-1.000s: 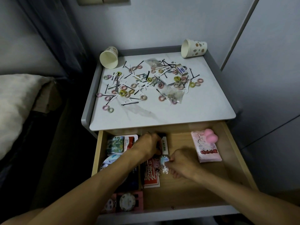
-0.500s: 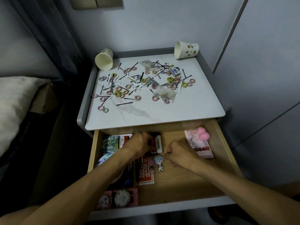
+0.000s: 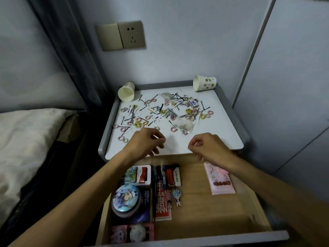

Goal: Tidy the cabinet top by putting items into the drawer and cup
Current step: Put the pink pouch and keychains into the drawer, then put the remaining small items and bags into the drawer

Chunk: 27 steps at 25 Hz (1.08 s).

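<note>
The white cabinet top (image 3: 213,132) carries a scatter of small hair ties (image 3: 188,111) and black hairpins (image 3: 160,107). Two paper cups lie tipped over at the back: one at the left (image 3: 126,92), one at the right (image 3: 204,83). Below, the wooden drawer (image 3: 204,207) stands pulled out. It holds a keychain charm (image 3: 175,194), a round badge (image 3: 125,197), tins, cards and a pink packet (image 3: 220,180). My left hand (image 3: 146,142) and my right hand (image 3: 208,146) hover over the top's front edge, fingers loosely curled, holding nothing that I can see.
A bed with a pale cover (image 3: 26,139) lies at the left, beyond a dark curtain (image 3: 67,56). A wall socket (image 3: 122,35) sits above the cabinet. A grey wardrobe door (image 3: 293,86) stands close at the right.
Both hands have come up out of the drawer to the front of the cabinet top. The keychain charm now lies in the drawer by the cards. The view has tilted upward.
</note>
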{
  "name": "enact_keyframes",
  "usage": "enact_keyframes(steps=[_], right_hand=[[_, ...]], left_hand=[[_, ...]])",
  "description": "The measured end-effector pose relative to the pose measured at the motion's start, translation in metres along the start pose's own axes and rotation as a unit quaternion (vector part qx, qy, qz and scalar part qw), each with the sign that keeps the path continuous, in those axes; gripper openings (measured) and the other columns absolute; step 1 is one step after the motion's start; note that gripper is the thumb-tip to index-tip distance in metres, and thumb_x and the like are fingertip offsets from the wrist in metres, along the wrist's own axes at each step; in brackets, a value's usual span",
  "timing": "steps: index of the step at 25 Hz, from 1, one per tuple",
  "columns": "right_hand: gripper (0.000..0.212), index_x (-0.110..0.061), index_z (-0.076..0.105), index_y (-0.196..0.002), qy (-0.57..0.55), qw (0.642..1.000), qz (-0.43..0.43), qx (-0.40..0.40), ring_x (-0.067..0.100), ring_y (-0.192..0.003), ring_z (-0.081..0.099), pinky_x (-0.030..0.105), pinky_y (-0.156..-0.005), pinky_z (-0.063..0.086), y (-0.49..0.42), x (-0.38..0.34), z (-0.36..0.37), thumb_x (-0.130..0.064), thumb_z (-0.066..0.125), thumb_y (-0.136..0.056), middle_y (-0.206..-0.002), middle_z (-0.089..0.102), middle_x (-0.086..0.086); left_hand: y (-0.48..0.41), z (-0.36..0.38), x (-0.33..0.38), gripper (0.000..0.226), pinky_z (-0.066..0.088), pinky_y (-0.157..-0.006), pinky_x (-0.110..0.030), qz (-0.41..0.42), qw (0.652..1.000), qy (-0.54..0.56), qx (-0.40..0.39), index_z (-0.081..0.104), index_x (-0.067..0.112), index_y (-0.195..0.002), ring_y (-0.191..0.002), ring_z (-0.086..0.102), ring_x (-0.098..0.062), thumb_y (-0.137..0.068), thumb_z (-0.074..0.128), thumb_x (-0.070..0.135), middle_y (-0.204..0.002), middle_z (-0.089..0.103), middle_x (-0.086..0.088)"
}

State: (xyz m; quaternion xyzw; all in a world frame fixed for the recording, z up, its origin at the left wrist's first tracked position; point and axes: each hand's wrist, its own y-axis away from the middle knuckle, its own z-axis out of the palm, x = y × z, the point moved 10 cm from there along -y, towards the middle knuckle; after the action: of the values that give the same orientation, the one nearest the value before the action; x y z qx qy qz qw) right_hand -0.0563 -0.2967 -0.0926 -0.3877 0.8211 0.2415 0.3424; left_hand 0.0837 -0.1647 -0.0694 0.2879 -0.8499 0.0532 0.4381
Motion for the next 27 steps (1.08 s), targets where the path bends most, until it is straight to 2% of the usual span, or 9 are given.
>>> enact_keyframes(steps=[3,6,10,14,17,19,22,24,27], right_hand=[[0.007,-0.020,0.070,-0.085,0.010,1.000,-0.016,0.019,0.010,-0.055,0.067,0.027,-0.056,0.052,-0.036,-0.013,-0.026,-0.017,0.064,-0.087,-0.070,0.071,-0.003],[0.010,-0.021,0.071,-0.086,0.061,0.996,-0.032,0.049,0.017,-0.072,0.069,0.034,-0.071,0.057,-0.077,-0.021,-0.044,-0.015,0.063,-0.087,-0.088,0.072,-0.001],[0.023,-0.020,0.066,-0.112,0.197,0.973,-0.046,0.109,0.024,-0.100,0.061,0.036,-0.082,0.051,-0.138,-0.018,-0.070,-0.024,0.064,-0.089,-0.115,0.064,0.006],[0.047,-0.021,0.049,-0.133,0.269,0.960,-0.031,0.070,0.030,-0.118,0.049,0.040,-0.089,0.047,-0.194,-0.003,-0.066,-0.040,0.061,-0.092,-0.131,0.046,0.011],[0.043,-0.017,0.051,-0.128,0.297,0.950,-0.047,0.087,0.030,-0.114,0.050,0.039,-0.084,0.047,-0.212,-0.002,-0.058,-0.037,0.061,-0.092,-0.123,0.052,0.011],[0.038,-0.014,0.053,-0.126,0.304,0.944,-0.058,0.112,0.031,-0.111,0.051,0.041,-0.085,0.047,-0.217,-0.003,-0.056,-0.031,0.061,-0.092,-0.119,0.054,0.012],[0.031,-0.011,0.056,-0.125,0.292,0.945,-0.068,0.129,0.033,-0.106,0.055,0.043,-0.084,0.050,-0.216,-0.007,-0.059,-0.019,0.055,-0.095,-0.118,0.056,0.012],[0.029,-0.010,0.056,-0.125,0.305,0.936,-0.106,0.143,0.035,-0.097,0.058,0.043,-0.079,0.051,-0.209,-0.020,-0.062,-0.013,0.051,-0.096,-0.118,0.053,0.013],[0.029,-0.010,0.052,-0.125,0.310,0.927,-0.199,0.072,0.031,-0.085,0.058,0.041,-0.073,0.051,-0.192,-0.051,-0.040,-0.010,0.045,-0.097,-0.118,0.043,0.008]], left_hand=[[-0.023,-0.021,0.008,0.011,0.054,-0.060,-0.026,-0.021,0.995,0.090,0.041,0.069,0.010,-0.098,-0.067,0.067,-0.016,-0.095,0.061,0.017,-0.086,0.075,-0.006],[-0.047,-0.037,0.004,0.012,0.054,-0.061,-0.027,-0.043,0.986,0.142,0.080,0.068,0.004,-0.099,-0.064,0.064,-0.016,-0.095,0.061,0.013,-0.089,0.074,-0.012],[-0.086,-0.046,-0.005,0.008,0.054,-0.064,-0.032,-0.044,0.987,0.098,0.116,0.069,0.008,-0.097,-0.067,0.064,-0.018,-0.092,0.062,0.011,-0.088,0.072,-0.011],[-0.123,-0.051,-0.012,0.006,0.059,-0.072,-0.037,-0.044,0.989,0.030,0.140,0.070,0.023,-0.090,-0.077,0.069,-0.021,-0.089,0.066,0.018,-0.095,0.074,-0.003],[-0.139,-0.051,-0.005,0.014,0.043,-0.054,-0.011,-0.017,0.986,-0.050,0.155,0.071,0.016,-0.103,-0.077,0.065,-0.015,-0.092,0.063,0.018,-0.114,0.070,-0.001],[-0.147,-0.049,0.000,0.017,0.038,-0.054,-0.011,0.001,0.982,-0.100,0.159,0.070,0.013,-0.106,-0.086,0.064,-0.016,-0.093,0.062,0.019,-0.112,0.071,-0.001],[-0.151,-0.052,-0.007,0.015,0.042,-0.069,-0.023,-0.008,0.980,-0.103,0.169,0.071,0.015,-0.104,-0.089,0.063,-0.017,-0.093,0.061,0.021,-0.104,0.069,0.008],[-0.148,-0.061,-0.019,0.012,0.046,-0.063,-0.023,-0.021,0.981,-0.058,0.182,0.070,0.017,-0.099,-0.079,0.062,-0.016,-0.092,0.061,0.017,-0.095,0.069,0.005],[-0.134,-0.069,-0.042,0.012,0.044,-0.046,-0.016,-0.066,0.964,0.169,0.196,0.068,0.012,-0.089,-0.065,0.059,-0.017,-0.093,0.058,0.006,-0.082,0.067,-0.004]])
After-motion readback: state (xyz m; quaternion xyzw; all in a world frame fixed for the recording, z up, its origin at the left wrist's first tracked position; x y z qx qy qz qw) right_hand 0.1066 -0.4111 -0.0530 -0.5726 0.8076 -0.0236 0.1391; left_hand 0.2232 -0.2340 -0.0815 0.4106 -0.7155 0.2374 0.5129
